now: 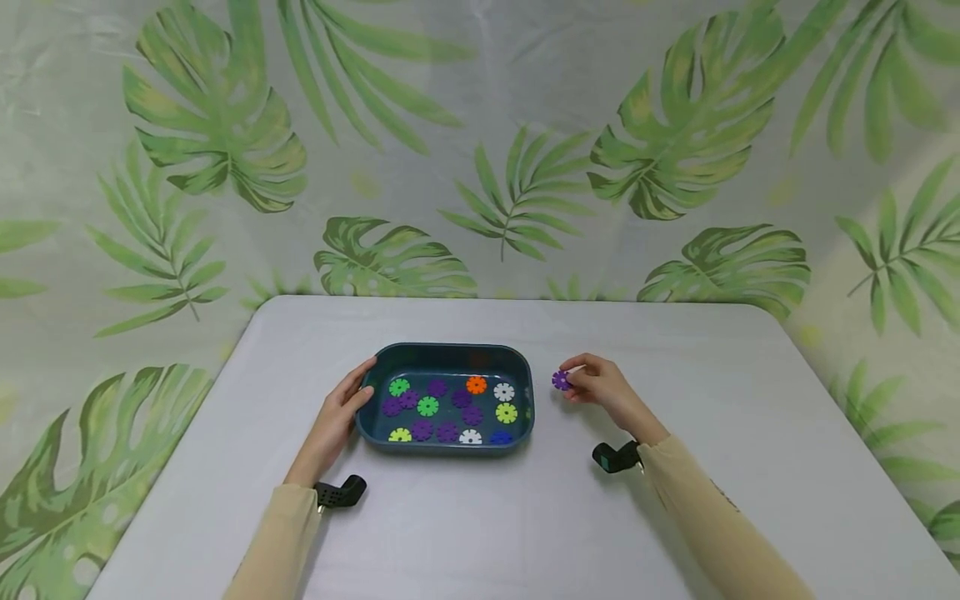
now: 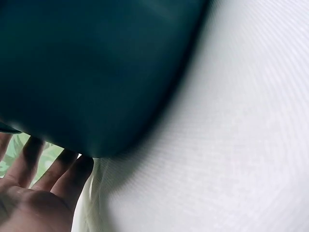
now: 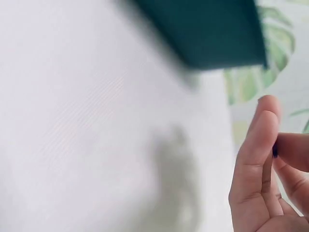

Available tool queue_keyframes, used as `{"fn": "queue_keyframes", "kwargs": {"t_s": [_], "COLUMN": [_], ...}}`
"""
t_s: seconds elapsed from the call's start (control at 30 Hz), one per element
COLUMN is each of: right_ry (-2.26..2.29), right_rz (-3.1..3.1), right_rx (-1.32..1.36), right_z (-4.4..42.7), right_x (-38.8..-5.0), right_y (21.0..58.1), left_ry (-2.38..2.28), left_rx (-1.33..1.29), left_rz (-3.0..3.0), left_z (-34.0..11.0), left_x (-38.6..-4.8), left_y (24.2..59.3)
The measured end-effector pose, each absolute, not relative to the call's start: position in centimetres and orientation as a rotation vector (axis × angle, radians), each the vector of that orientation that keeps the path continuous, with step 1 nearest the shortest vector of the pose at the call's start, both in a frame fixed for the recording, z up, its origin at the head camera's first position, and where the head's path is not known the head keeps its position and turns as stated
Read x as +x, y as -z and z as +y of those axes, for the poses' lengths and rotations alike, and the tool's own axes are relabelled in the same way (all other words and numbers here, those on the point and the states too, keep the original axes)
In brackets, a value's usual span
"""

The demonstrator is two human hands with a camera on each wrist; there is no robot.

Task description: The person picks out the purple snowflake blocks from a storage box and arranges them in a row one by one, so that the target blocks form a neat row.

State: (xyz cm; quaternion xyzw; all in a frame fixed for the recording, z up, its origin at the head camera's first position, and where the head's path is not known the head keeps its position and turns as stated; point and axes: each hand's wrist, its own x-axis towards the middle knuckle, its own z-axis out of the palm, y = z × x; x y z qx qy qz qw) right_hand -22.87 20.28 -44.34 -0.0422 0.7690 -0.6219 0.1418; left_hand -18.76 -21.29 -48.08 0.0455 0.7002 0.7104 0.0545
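Observation:
A dark teal tray (image 1: 444,447) with a raised wall stands on the white table, and several notched plastic snowflake discs lie on its floor. At its left end my left hand (image 1: 335,419) grips the wall, the thumb near the rim. In the left wrist view the fingers (image 2: 67,179) meet the tray's outer side (image 2: 96,72). To the right of the tray, my right hand (image 1: 603,390) pinches a purple snowflake disc (image 1: 560,381) between thumb and fingers, apart from the tray. Only a dark sliver of that disc (image 3: 275,151) shows in the right wrist view.
Inside the tray are purple discs (image 1: 422,430), green discs (image 1: 427,406), an orange disc (image 1: 476,384), white discs (image 1: 504,392), yellow discs (image 1: 506,413) and a blue one (image 1: 501,437). Behind the white table (image 1: 465,533) hangs a leaf-patterned cloth (image 1: 540,83).

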Motion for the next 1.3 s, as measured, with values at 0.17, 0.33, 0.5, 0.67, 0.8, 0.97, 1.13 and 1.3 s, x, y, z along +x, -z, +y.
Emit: {"fn": "queue_keyframes", "kwargs": {"t_s": [0.17,0.33,0.5,0.67,0.8,0.97,1.13,1.3], "right_ry": [1.749,1.634,1.498,1.511,1.7,1.788,1.65,1.46], "right_rz": [2.238,2.328,2.445,2.519,2.409,2.226,2.084,2.012], "right_rx": [-0.059,-0.057,-0.089,-0.122,-0.229,-0.404,-0.583,-0.625], "right_z": [21.0,20.8,20.6,20.3,19.0,15.0,10.4,7.0], "right_x": [-23.1,-23.6,-23.6,-23.5,-23.2,-22.3,-21.2,-20.6], "right_y": [45.9,46.8,46.7,45.8,44.4,42.6,42.5,43.5], "left_ry": [-2.142,-2.152,-2.151,-2.151,-2.154,-2.153,-2.155,-2.157], "left_rx": [0.16,0.166,0.163,0.177,0.169,0.161,0.169,0.173], "left_rz": [2.152,2.15,2.155,2.166,2.174,2.182,2.195,2.196], "left_z": [-21.3,-21.2,-21.2,-21.1,-21.1,-21.1,-21.1,-21.1], "left_x": [-18.7,-18.6,-18.6,-18.6,-18.6,-18.6,-18.6,-18.7], "left_y": [48.1,48.1,48.2,48.2,48.2,48.4,48.5,48.5]}}
